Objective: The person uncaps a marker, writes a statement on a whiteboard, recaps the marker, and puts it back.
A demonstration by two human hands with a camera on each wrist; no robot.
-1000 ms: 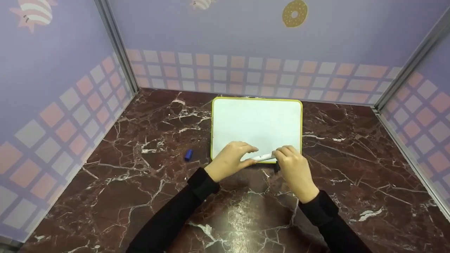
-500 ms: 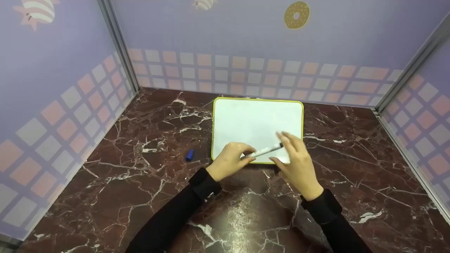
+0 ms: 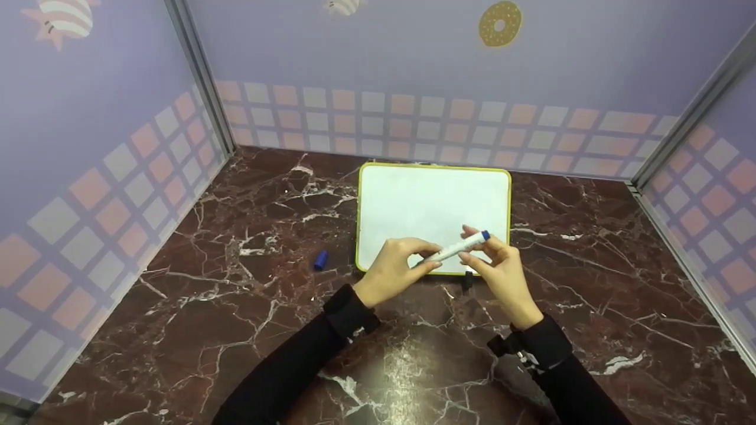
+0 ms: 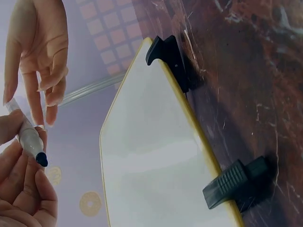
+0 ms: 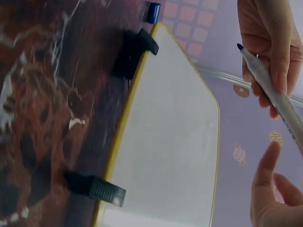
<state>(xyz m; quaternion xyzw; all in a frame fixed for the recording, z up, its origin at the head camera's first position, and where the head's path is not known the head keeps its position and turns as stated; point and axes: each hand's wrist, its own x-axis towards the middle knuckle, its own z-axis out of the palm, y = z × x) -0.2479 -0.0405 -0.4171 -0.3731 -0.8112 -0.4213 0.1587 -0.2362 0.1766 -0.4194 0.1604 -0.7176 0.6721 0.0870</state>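
Note:
In the head view my left hand [image 3: 393, 268] pinches a white marker [image 3: 455, 248] between thumb and fingers near its left end. The marker slants up to the right and ends in a blue plug [image 3: 485, 235]. Its bare dark tip [image 5: 240, 47] shows in the right wrist view. My right hand [image 3: 502, 271] is spread around the marker's blue end, thumb and fingers apart. A blue marker cap [image 3: 321, 260] lies on the table, left of a whiteboard [image 3: 428, 198] with a yellow rim. Both hands are in front of the board's near edge.
The whiteboard leans on dark clip feet [image 5: 106, 189] along its lower edge. One black foot [image 3: 468, 281] shows below the right hand's thumb. Patterned wall panels [image 3: 401, 59] enclose the dark red marbled table [image 3: 236, 330] at the back and sides.
My right hand let go of the marker and spread its fingers, then came back around its raised end. My left hand keeps its pinch while the marker tilts up to the right.

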